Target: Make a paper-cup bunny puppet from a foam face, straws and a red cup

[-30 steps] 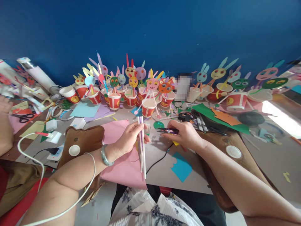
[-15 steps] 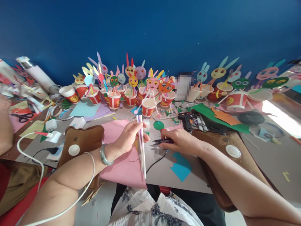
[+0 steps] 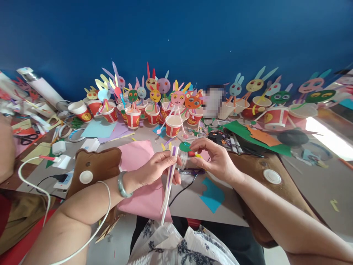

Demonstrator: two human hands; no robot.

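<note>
No words or numbers can be read. The front paper cup (image 3: 173,126) bears print too small to make out.

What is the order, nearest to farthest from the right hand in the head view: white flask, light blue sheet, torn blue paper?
From the right hand:
1. Torn blue paper, just below it
2. Light blue sheet, left
3. White flask, far left

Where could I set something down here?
The grey table has a small bare patch between pink paper and blue paper, beside a black cable. More lies right of the right brown cushion, around a yellow scrap. The back is crowded with cups.
</note>
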